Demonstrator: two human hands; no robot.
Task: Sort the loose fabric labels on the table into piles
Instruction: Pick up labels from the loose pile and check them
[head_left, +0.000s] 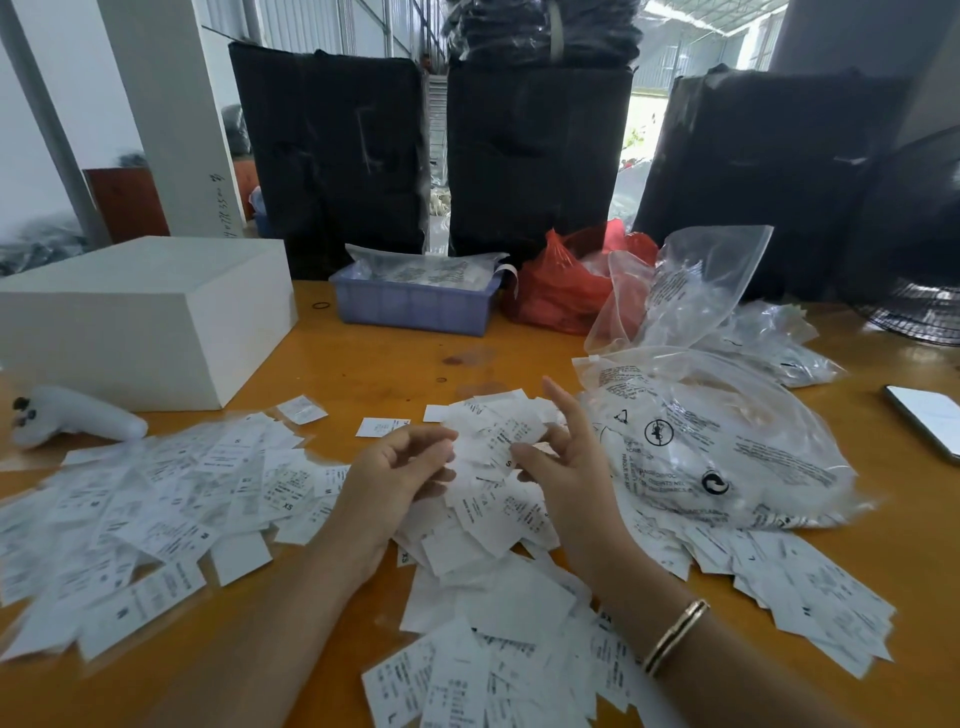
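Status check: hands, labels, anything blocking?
Both hands over centre labels; left hand curled, empty; right hand pinches one label. Left pile spread wide. Plastic bags crowd the right.

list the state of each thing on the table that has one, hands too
left hand: fingers curled, at the edge of the middle labels
right hand: pinching a label, forefinger raised
labels: loose, spread in overlapping heaps
blue tray: upright, filled with bagged labels
red bag: open, crumpled
clear bag: lying flat, bulging
phone: lying flat, screen up
white box: closed
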